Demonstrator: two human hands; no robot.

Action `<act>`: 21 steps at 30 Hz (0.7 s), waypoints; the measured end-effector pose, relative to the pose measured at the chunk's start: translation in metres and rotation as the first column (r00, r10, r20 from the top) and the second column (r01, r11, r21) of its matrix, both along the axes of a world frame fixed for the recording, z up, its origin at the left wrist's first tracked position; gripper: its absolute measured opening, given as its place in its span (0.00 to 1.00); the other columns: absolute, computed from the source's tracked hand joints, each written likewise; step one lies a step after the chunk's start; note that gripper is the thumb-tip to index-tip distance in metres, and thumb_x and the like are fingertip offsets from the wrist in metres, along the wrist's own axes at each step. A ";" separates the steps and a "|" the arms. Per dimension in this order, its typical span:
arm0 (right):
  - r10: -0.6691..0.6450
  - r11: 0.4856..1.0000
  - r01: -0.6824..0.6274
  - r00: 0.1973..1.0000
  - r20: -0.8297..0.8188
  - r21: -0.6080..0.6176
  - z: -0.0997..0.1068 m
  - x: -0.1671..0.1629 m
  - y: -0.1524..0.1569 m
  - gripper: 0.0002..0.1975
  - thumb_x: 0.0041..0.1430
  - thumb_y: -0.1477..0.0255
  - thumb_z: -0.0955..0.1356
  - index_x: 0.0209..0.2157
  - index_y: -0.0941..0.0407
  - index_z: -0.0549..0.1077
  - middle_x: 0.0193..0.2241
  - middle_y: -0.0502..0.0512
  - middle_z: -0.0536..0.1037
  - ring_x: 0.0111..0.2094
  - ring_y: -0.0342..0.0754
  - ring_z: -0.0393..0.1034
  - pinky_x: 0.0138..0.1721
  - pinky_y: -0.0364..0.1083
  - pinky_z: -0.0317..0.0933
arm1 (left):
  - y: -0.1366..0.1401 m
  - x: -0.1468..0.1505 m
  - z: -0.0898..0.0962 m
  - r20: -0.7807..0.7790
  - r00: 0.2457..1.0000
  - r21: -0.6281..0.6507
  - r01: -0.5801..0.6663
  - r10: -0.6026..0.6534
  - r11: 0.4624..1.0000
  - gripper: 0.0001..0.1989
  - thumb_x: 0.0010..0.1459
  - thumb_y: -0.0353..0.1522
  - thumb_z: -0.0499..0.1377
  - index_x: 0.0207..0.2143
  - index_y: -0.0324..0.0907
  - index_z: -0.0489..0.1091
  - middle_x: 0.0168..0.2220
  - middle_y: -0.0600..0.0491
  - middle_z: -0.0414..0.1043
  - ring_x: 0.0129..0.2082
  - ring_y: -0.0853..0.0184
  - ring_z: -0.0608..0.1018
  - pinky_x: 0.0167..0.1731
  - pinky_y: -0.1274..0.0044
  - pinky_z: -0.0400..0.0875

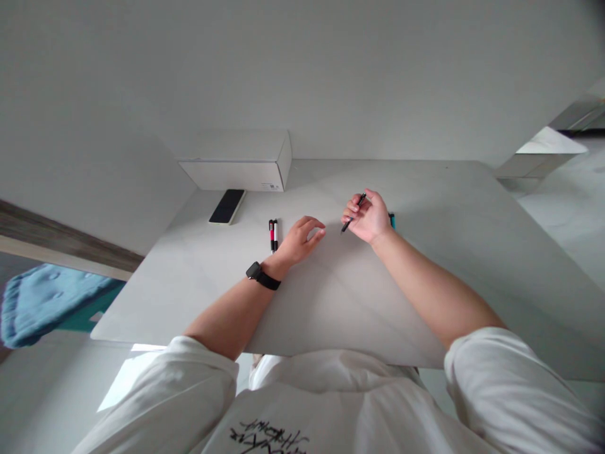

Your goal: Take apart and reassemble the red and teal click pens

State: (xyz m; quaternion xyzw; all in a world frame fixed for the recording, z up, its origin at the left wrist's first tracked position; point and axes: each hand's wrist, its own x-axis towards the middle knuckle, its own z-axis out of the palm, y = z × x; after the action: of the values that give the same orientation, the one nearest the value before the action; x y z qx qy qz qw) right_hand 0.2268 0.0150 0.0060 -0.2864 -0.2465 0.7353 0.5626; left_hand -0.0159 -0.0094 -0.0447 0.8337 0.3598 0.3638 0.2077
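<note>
My right hand (pixel 368 216) is closed around a slim black pen (pixel 350 221), which it holds slanted above the table with the tip pointing down to the left. My left hand (pixel 302 238) is held over the table with its fingers curved and a gap between thumb and forefinger; nothing shows in it. Close to its left side lie two pens side by side, a red and black pen (pixel 271 234) and a white and black pen (pixel 276 233), their lower ends near my wrist. Partly behind my right wrist is a teal and black object (pixel 392 220), mostly hidden.
A white box (pixel 231 175) stands at the back left of the pale table (pixel 449 233), against the wall. In front of it lies a phone (pixel 227 206) with a dark screen. A blue cushion (pixel 51 299) is beyond the table's left edge.
</note>
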 end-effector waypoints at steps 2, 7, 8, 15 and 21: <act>0.020 1.000 -0.019 0.999 -0.027 0.008 -0.001 0.000 0.000 0.16 0.64 0.58 0.67 0.27 0.51 0.63 0.20 0.45 0.62 0.22 0.44 0.54 0.29 0.47 0.58 | -0.001 0.000 0.001 0.000 1.000 -0.006 -0.005 0.005 1.000 0.18 0.75 0.45 0.53 0.52 0.45 0.75 0.51 0.44 0.75 0.54 0.59 0.77 0.60 0.62 0.72; 0.027 1.000 -0.027 1.000 0.004 -0.009 0.001 -0.001 -0.002 0.17 0.63 0.56 0.67 0.27 0.51 0.63 0.20 0.45 0.63 0.22 0.44 0.55 0.29 0.47 0.58 | -0.002 0.000 0.004 0.000 1.000 -0.028 0.000 0.000 1.000 0.20 0.75 0.46 0.51 0.52 0.45 0.75 0.51 0.44 0.75 0.53 0.59 0.78 0.60 0.62 0.72; 0.030 1.000 -0.029 0.999 0.016 -0.010 0.002 -0.002 -0.002 0.17 0.63 0.56 0.67 0.27 0.51 0.63 0.20 0.46 0.63 0.22 0.44 0.55 0.29 0.47 0.58 | -0.002 0.000 0.004 0.003 1.000 -0.030 0.001 -0.001 1.000 0.20 0.76 0.46 0.50 0.52 0.45 0.75 0.51 0.44 0.75 0.53 0.59 0.78 0.60 0.63 0.72; 0.007 1.000 -0.008 0.996 0.091 0.005 0.005 -0.001 -0.003 0.18 0.65 0.54 0.66 0.27 0.51 0.63 0.20 0.46 0.63 0.22 0.45 0.56 0.28 0.47 0.59 | -0.003 0.000 0.005 -0.006 1.000 -0.040 -0.007 0.006 0.999 0.23 0.76 0.48 0.48 0.52 0.44 0.76 0.50 0.44 0.75 0.54 0.59 0.78 0.60 0.62 0.72; -0.086 0.996 0.081 0.981 0.172 0.039 0.025 0.021 0.006 0.21 0.66 0.48 0.66 0.29 0.50 0.66 0.21 0.47 0.65 0.22 0.45 0.60 0.28 0.47 0.60 | -0.004 0.000 0.007 -0.014 1.000 -0.033 0.013 -0.014 0.999 0.23 0.76 0.48 0.48 0.53 0.45 0.75 0.52 0.44 0.75 0.56 0.59 0.77 0.61 0.63 0.71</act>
State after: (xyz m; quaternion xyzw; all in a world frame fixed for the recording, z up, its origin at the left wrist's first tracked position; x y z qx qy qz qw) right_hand 0.2482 0.0206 0.0309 -0.3505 -0.2941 0.6792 0.5739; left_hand -0.0156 -0.0132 -0.0375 0.8351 0.3617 0.3504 0.2214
